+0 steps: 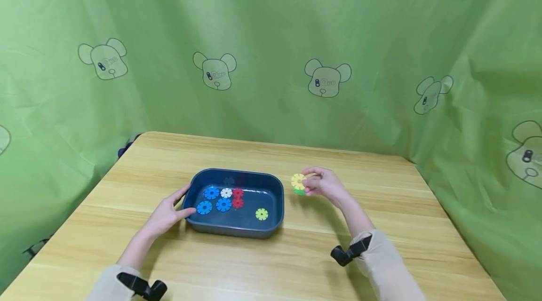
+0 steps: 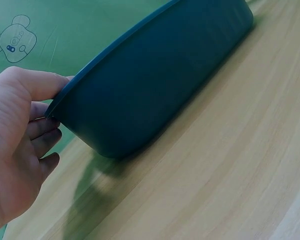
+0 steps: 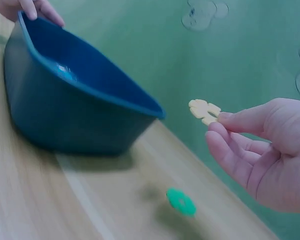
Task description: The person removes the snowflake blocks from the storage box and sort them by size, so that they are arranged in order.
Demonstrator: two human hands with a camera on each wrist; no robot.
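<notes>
My left hand [image 1: 165, 215] grips the left end of a dark blue plastic basin [image 1: 235, 231], thumb over the rim and the other fingers outside. Inside lie several snowflake discs: blue ones such as this blue disc [image 1: 223, 204], a white disc [image 1: 226, 193], two red discs like this red disc [image 1: 238, 202], and a yellow-green disc [image 1: 261, 214]. To the right of the basin, my right hand [image 1: 329, 187] pinches a yellow snowflake disc [image 3: 202, 109] between thumb and forefinger. Below it is a green disc [image 3: 181, 201]; whether it touches the table I cannot tell.
A wood-grain table [image 1: 338, 263] carries the basin. Behind and at both sides hangs a green curtain [image 1: 271, 19] printed with bear heads. Each wrist wears a black camera mount, as on the right sleeve [image 1: 350, 250].
</notes>
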